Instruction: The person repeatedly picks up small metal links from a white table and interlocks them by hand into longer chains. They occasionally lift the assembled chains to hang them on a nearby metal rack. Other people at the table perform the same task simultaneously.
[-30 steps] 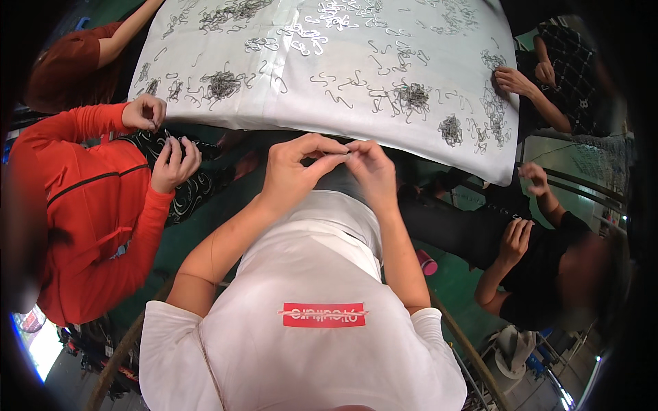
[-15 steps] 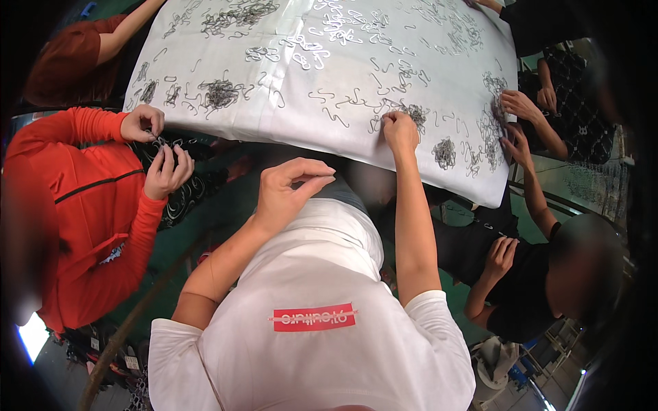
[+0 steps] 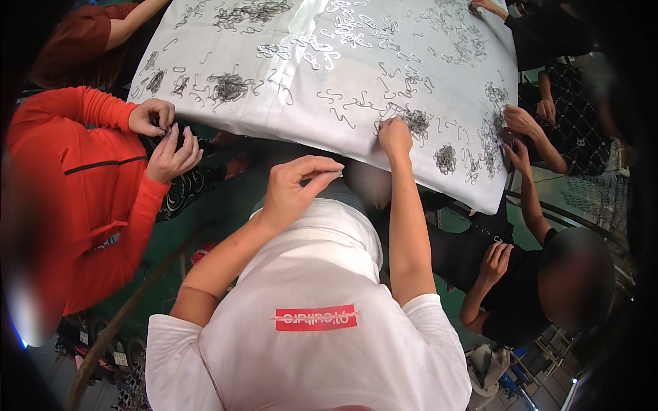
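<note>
On the head view, my right hand (image 3: 396, 140) is at the white-covered counter (image 3: 295, 118), fingertips bunched at the left side of a pile of S-shaped wire hooks (image 3: 416, 123); I can't tell whether they grip one. The pile's hooks point every way. Left of that hand, I see a loose hook (image 3: 348, 119), its long axis slanting down rightward. My left hand (image 3: 293, 192) pinches a small grey piece (image 3: 340, 172), too small to identify.

R hand (image 3: 395, 141) moved to hook pile (image 3: 417, 123), prob. touching.
</note>
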Demonstrator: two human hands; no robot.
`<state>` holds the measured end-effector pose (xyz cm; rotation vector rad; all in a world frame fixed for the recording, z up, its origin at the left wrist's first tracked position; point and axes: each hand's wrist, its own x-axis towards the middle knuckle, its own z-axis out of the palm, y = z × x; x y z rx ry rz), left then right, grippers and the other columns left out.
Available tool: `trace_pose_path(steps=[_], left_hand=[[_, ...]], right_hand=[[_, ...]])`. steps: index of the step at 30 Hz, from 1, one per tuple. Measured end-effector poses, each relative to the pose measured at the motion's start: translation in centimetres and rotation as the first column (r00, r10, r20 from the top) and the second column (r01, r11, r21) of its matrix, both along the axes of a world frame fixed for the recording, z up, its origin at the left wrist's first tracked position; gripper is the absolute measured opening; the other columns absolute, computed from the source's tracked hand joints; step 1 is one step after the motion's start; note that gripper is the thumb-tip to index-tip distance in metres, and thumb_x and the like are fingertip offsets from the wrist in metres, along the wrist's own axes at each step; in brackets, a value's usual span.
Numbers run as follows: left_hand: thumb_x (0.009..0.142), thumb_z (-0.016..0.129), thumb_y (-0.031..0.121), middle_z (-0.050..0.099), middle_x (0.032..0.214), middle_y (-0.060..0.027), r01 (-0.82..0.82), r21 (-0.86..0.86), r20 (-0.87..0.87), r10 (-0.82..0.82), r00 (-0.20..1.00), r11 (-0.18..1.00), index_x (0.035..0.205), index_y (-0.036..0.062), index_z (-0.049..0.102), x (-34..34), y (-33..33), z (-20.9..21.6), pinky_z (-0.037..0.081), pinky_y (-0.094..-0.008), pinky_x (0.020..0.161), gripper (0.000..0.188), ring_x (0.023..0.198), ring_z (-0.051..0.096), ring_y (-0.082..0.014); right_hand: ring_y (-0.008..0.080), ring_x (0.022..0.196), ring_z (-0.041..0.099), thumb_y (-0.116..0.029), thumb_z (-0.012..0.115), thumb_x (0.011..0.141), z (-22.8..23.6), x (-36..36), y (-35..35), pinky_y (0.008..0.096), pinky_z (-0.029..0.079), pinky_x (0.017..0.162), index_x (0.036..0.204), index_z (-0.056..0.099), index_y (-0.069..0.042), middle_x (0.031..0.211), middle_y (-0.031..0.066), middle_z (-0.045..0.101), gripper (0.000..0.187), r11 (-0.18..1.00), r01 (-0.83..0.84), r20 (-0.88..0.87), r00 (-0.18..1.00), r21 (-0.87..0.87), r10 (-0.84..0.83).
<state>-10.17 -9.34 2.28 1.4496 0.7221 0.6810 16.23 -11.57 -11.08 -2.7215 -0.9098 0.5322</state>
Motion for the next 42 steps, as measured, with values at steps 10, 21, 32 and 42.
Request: trace_pose_path(steps=[10, 21, 32, 42], left_hand=[[0.083, 0.064, -0.005, 0.068, 0.095, -0.0081, 0.079, 0.155, 0.048, -0.088, 0.995, 0.985, 0.099, -0.0012, 0.068, -1.1, -0.4, 0.6, 0.054, -0.0240, 0.075, 0.017, 0.085, 0.066, -0.0131], [0.081, 0.065, -0.005, 0.068, 0.095, -0.0105, 0.087, 0.132, 0.084, -0.098, 0.992, 0.988, 0.108, -0.0005, 0.062, -0.5, -1.0, 0.7, 0.056, -0.0268, 0.080, 0.027, 0.088, 0.068, -0.0151], [0.081, 0.067, -0.004, 0.069, 0.097, -0.0095, 0.154, 0.135, 0.071, -0.164, 0.984, 0.979, 0.108, 0.0007, 0.063, 0.3, 0.0, -0.1, 0.055, -0.0267, 0.077, 0.028, 0.087, 0.069, -0.0162], [0.083, 0.069, 0.025, 0.068, 0.090, -0.0119, -0.140, 0.554, -0.293, 0.350, 0.890, 0.821, 0.092, 0.0021, 0.070, 7.5, 16.4, -12.0, 0.050, -0.0371, 0.071, 0.025, 0.082, 0.065, -0.0258]], right_hand=[[0.0054, 0.075, 0.043, -0.017, 0.060, 0.092, 11.0, -7.6, -7.1, 0.0208, 0.034, 0.067, 0.095, 0.059, -0.004, 0.086, -0.0034, 0.053, 0.014, 0.726, 0.446, -0.848, 0.358, 0.524, 0.392], [0.0050, 0.082, 0.045, -0.012, 0.060, 0.093, 15.2, -13.0, -8.6, 0.0189, 0.036, 0.071, 0.093, 0.056, -0.006, 0.091, -0.0030, 0.051, 0.007, 0.647, 0.345, -0.722, 0.471, 0.680, 0.507], [0.0063, 0.078, 0.043, -0.006, 0.056, 0.091, 13.8, -11.7, -7.8, 0.0188, 0.035, 0.068, 0.090, 0.053, -0.002, 0.091, 0.0014, 0.049, 0.005, 0.557, 0.145, -0.504, 0.648, 0.817, 0.570], [0.0112, 0.074, 0.047, -0.006, 0.060, 0.086, 13.2, -11.4, -7.5, 0.0223, 0.040, 0.065, 0.087, 0.054, -0.002, 0.089, 0.0054, 0.051, 0.007, 0.568, 0.053, -0.450, 0.671, 0.821, 0.589]])
